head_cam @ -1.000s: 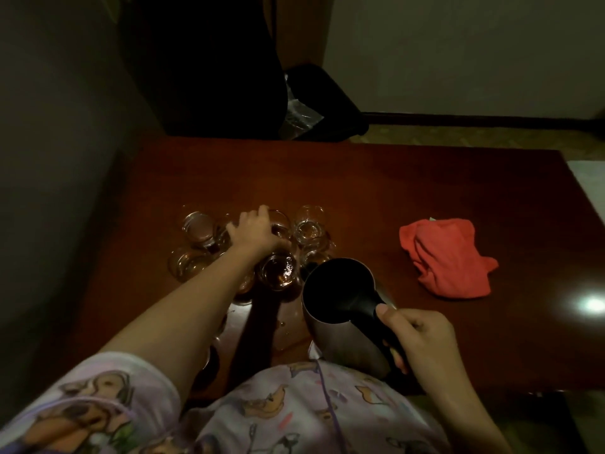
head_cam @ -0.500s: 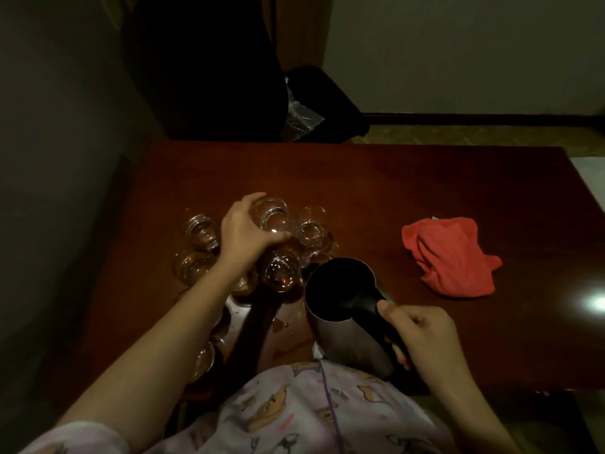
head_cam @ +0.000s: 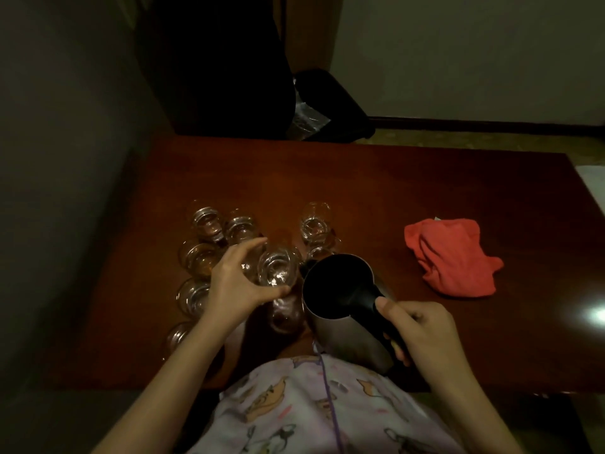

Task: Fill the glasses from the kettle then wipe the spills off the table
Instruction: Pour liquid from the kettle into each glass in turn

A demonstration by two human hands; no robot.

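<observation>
Head view is filled mostly by a dark red-brown wooden desk (head_cam: 409,178), set against a grey wall on the left, with a dark cabinet (head_cam: 222,63) and a black bag (head_cam: 330,103) seen beyond its far edge. A patterned pyjama top (head_cam: 294,411) printed with cartoon figures is seen at the near edge; no writing can be read on it or on anything else in view. A steel kettle (head_cam: 340,326) with its lid off is held upright near the front of the desk, its dark inside exposed, and its black handle is gripped by the right hand (head_cam: 422,335), whose fingers are curled round it. A crumpled red cloth (head_cam: 455,257) is laid on the desk well to the right of the kettle, apart from everything else. A cluster of small clear glasses (head_cam: 209,224) is gathered on the left half of the desk, just beyond and beside the kettle, several of them showing liquid inside. One glass (head_cam: 278,268) is grasped at its rim by the left hand (head_cam: 235,286), thumb on the near side and fingers on the far side, just left of the kettle's mouth; whether it is lifted off the desk cannot be told. A pale wet patch (head_cam: 242,335) is seen on the desk below that hand.
</observation>
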